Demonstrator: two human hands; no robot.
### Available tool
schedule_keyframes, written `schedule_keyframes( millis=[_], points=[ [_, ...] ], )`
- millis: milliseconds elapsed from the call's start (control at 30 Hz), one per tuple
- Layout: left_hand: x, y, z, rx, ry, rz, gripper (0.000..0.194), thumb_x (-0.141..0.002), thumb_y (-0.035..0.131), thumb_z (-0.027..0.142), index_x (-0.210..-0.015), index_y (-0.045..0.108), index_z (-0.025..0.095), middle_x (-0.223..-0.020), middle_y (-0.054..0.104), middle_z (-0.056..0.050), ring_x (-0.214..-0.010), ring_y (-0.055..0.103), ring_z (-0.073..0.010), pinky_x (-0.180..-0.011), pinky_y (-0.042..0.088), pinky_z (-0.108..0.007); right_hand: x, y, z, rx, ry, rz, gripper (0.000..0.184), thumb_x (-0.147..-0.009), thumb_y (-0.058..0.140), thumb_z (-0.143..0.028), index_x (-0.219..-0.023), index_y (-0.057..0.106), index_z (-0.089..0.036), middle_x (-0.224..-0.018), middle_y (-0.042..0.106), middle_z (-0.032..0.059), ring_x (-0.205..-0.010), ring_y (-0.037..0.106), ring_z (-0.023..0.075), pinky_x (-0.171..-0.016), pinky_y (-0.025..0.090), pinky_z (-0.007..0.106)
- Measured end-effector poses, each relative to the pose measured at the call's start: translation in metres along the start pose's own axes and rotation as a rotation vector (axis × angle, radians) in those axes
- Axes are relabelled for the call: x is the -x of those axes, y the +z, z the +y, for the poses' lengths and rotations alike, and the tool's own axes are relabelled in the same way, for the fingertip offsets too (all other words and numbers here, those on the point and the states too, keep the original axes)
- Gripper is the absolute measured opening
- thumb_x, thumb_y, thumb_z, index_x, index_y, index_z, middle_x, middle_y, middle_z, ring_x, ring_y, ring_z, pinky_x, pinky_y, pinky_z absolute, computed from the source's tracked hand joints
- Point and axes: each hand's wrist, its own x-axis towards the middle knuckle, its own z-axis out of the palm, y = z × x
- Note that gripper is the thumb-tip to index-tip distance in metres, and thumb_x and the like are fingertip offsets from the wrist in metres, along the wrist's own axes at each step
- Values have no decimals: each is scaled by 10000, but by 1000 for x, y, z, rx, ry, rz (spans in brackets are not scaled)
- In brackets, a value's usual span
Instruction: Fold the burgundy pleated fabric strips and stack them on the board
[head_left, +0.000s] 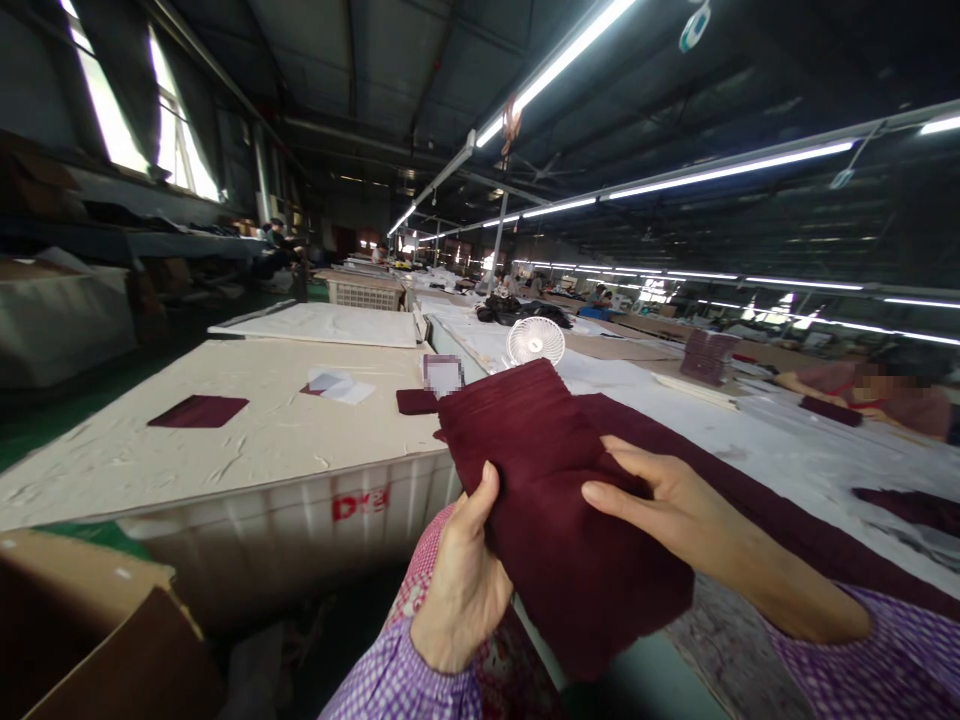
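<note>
Hidden: most of the left hand's fingers lie behind the cloth; how many layers it has is hard to tell.
Cut off: both forearms, in purple-checked sleeves [416,665], leave the view; a small patch beyond the cloth is blurred into squares [444,376].
Cloth look: a dark maroon, roughly rectangular fabric piece [547,520], matte, ridged near the far end, creased by the right thumb.
Cloth direction: long axis slants from upper left to lower right, far end towards the round white fan [535,342].
Cloth place: held up before the body, over the near edge of the white-covered worktop [739,450].
Left hand [469,575]: grasping the cloth's left edge, thumb on top.
Right hand [667,510]: grasping its right side, thumb flat on the upper face.
</note>
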Motion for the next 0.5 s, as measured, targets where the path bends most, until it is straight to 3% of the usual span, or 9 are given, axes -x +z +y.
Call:
schedule_keyframes(
  millis=[167,400,500],
  points=[
    [0,0,0,14,-58,-10,367,-863,538,325,-1125,613,78,-1043,715,-116,-1046,630,-253,-1016,437,-371,1,5,-2,-78,186,60,334,-833,588,-401,-1083,666,-193,-1033,698,70,-1025,612,303,-829,533,439],
    [-1,-2,-1,1,-43,-51,389,-861,532,378,-1141,609,119,-1038,717,-100,-1058,623,-248,-1009,439,-378,0,4,-2,-88,166,62,274,-825,588,-407,-946,684,-181,-918,710,39,-870,648,262,-754,549,379],
    [0,-7,-4,-79,71,-69,394,-798,637,216,-1184,578,160,-1034,720,-77,-1024,640,-228,-991,451,-369,0,4,0,-69,150,78,299,-826,576,-427,-951,680,-177,-897,702,42,-868,639,264,-751,550,383]
  ],
)
